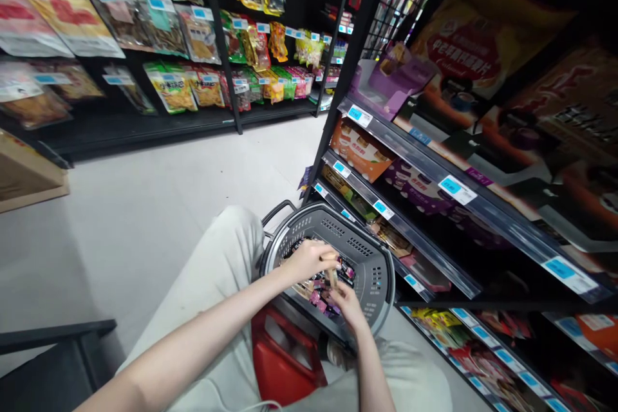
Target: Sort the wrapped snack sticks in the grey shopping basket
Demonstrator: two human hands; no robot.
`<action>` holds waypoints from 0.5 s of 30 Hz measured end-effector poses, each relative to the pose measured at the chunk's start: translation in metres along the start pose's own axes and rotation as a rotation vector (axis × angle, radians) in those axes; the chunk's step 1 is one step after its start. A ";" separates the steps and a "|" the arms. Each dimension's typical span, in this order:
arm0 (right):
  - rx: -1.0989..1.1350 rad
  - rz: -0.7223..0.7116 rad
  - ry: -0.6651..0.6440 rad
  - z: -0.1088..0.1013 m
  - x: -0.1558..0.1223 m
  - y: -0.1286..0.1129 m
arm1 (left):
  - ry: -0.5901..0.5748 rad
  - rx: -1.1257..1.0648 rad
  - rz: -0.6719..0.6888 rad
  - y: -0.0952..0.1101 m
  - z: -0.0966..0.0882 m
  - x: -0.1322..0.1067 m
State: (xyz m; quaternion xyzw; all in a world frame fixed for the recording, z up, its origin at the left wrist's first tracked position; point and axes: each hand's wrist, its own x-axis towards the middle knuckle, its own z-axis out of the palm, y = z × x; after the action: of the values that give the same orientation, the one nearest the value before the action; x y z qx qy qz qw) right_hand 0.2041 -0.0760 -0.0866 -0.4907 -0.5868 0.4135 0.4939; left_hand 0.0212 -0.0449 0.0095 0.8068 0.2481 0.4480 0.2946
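Note:
A grey plastic shopping basket (371, 257) sits in front of my knees, holding several small wrapped sweets or snack packets (319, 290) in pink, purple and dark wrappers. My left hand (309, 259) reaches into the basket with fingers closed on a small tan packet. My right hand (346, 304) is just below it, fingers pinched on the lower end of the same tan packet (332, 273). Both hands hover over the pile of packets.
A black shelf unit (415, 161) with boxed goods and blue price tags stands close on the right. A red basket (284, 354) lies under the grey one. Across the pale floor (145, 206), hanging snack bags fill more shelves. A cardboard box (24, 174) sits at the left.

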 end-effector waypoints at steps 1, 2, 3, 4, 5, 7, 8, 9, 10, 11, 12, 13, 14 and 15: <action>-0.012 -0.019 -0.026 0.006 0.001 -0.001 | -0.012 0.020 0.043 0.007 0.000 -0.002; -0.024 -0.037 -0.043 0.010 0.002 -0.002 | -0.022 0.046 0.089 0.013 0.000 -0.004; -0.034 -0.053 -0.052 0.013 0.002 -0.003 | -0.034 0.070 0.124 0.016 0.000 -0.005; -0.042 -0.065 -0.057 0.014 0.002 -0.005 | -0.056 0.075 0.125 0.018 -0.001 -0.004; -0.046 -0.072 -0.064 0.013 0.002 -0.005 | -0.087 0.070 0.100 0.017 -0.002 -0.003; -0.047 -0.071 -0.089 0.010 0.001 -0.005 | -0.163 0.038 0.002 0.009 -0.008 0.001; -0.047 -0.062 -0.107 0.007 0.000 -0.004 | -0.189 0.034 -0.035 0.004 -0.011 0.003; -0.047 -0.050 -0.128 0.005 0.000 -0.004 | -0.208 0.037 -0.058 -0.001 -0.014 0.005; -0.047 -0.038 -0.147 0.003 0.000 -0.003 | -0.214 0.045 -0.074 -0.005 -0.016 0.007; -0.045 -0.026 -0.162 0.001 -0.001 -0.003 | -0.205 0.054 -0.086 -0.008 -0.018 0.008; -0.041 -0.018 -0.174 0.000 -0.001 -0.003 | -0.188 0.062 -0.096 -0.010 -0.019 0.008; -0.035 -0.013 -0.183 0.000 -0.001 -0.003 | -0.161 0.069 -0.102 -0.010 -0.020 0.007; -0.029 -0.010 -0.189 0.000 -0.001 -0.004 | -0.131 0.074 -0.103 -0.010 -0.019 0.006; -0.024 -0.009 -0.193 0.000 -0.001 -0.004 | -0.103 0.073 -0.102 -0.009 -0.019 0.006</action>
State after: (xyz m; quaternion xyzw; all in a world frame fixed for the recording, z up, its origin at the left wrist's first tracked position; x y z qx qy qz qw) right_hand 0.2035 -0.0776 -0.0827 -0.4520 -0.6387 0.4494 0.4310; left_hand 0.0065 -0.0304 0.0146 0.8253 0.2897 0.3811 0.2996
